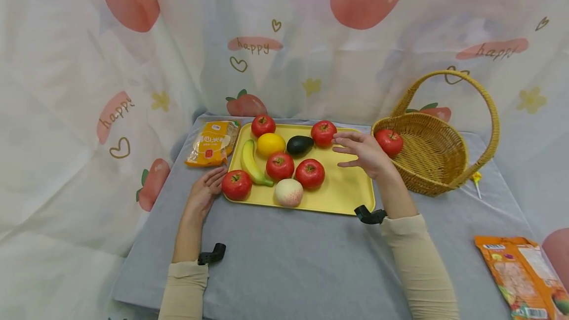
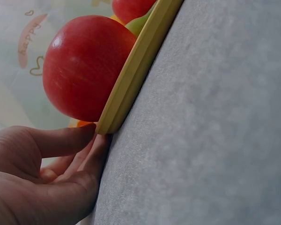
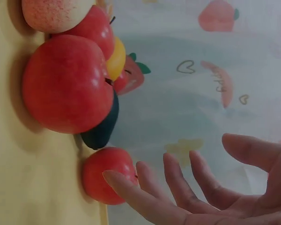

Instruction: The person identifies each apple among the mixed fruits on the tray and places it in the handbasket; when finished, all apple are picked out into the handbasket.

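Note:
My left hand (image 1: 207, 192) is at the left edge of a yellow tray (image 1: 342, 196). In the left wrist view its thumb and fingers pinch the tray's rim (image 2: 126, 89), close beside a red apple (image 2: 86, 68). My right hand (image 1: 362, 152) hovers over the tray's right part, fingers spread and holding nothing. Nearest to it is the far-right red apple (image 1: 323, 134); any contact cannot be made out. The tray also bears other red apples, a banana (image 1: 251, 164), a lemon (image 1: 270, 145), an avocado (image 1: 300, 145) and a pale peach (image 1: 289, 192).
Right of the tray stands a wicker basket (image 1: 426, 147) with a tall handle and one red apple (image 1: 389, 142) inside. An orange-and-clear food bag (image 1: 212, 143) lies at the left, another orange bag (image 1: 520, 275) at the front right. A yellow lollipop (image 1: 476, 178) lies beside the basket.

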`<state>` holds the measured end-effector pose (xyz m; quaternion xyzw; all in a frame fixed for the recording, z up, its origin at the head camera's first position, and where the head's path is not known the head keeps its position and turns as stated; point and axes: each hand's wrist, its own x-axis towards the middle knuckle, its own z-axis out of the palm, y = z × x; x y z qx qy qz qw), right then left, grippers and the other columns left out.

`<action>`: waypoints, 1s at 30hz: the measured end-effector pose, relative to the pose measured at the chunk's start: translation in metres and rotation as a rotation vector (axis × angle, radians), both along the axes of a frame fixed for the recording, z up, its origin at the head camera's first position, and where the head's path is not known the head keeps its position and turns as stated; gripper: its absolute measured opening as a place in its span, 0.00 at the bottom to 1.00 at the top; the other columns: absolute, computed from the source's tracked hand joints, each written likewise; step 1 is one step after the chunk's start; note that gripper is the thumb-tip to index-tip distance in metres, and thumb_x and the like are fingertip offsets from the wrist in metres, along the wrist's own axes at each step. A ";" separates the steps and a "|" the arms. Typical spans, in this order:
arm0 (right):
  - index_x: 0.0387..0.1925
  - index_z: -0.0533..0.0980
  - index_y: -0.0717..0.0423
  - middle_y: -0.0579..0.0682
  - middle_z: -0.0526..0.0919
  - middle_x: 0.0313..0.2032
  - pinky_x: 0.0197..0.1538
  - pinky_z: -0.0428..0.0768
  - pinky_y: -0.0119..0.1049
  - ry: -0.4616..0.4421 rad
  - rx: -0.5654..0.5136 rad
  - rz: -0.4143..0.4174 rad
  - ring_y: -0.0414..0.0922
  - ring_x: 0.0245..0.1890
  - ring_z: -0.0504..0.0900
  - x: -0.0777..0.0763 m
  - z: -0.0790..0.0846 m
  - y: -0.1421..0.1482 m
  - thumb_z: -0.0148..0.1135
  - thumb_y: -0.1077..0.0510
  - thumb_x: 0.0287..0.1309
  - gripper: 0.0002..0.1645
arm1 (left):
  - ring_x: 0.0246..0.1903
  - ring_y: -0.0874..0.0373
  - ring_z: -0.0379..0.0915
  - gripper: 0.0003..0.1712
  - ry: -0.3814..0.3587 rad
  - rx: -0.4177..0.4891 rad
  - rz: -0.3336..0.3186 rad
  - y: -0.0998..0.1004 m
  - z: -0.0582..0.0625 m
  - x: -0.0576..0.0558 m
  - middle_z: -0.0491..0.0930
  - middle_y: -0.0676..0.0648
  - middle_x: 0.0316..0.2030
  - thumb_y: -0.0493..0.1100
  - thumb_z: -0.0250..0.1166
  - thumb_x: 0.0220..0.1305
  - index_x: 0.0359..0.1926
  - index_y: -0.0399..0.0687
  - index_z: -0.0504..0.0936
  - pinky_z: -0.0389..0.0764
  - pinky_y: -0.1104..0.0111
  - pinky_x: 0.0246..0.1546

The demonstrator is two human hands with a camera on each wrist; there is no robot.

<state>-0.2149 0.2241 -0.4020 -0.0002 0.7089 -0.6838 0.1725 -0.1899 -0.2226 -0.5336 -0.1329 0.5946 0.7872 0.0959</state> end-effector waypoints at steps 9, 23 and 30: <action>0.72 0.64 0.67 0.64 0.69 0.71 0.62 0.74 0.68 -0.056 -0.004 -0.002 0.65 0.73 0.67 -0.003 -0.027 -0.007 0.57 0.51 0.77 0.33 | 0.63 0.61 0.74 0.44 0.017 0.007 0.005 0.001 0.001 -0.001 0.67 0.37 0.74 0.13 0.48 0.59 0.76 0.37 0.65 0.79 0.76 0.52; 0.76 0.59 0.67 0.66 0.66 0.73 0.59 0.75 0.68 -0.171 0.047 0.042 0.66 0.71 0.67 -0.005 -0.055 -0.028 0.59 0.52 0.75 0.39 | 0.62 0.60 0.75 0.44 -0.007 -0.011 0.013 -0.002 -0.004 0.000 0.69 0.38 0.73 0.13 0.48 0.59 0.76 0.38 0.67 0.79 0.76 0.52; 0.73 0.64 0.64 0.65 0.72 0.69 0.56 0.80 0.65 -0.165 0.079 0.046 0.62 0.65 0.73 -0.006 -0.062 -0.035 0.64 0.51 0.71 0.38 | 0.62 0.61 0.75 0.44 0.012 -0.003 -0.005 -0.002 -0.004 -0.001 0.68 0.37 0.74 0.13 0.47 0.58 0.76 0.37 0.66 0.78 0.76 0.51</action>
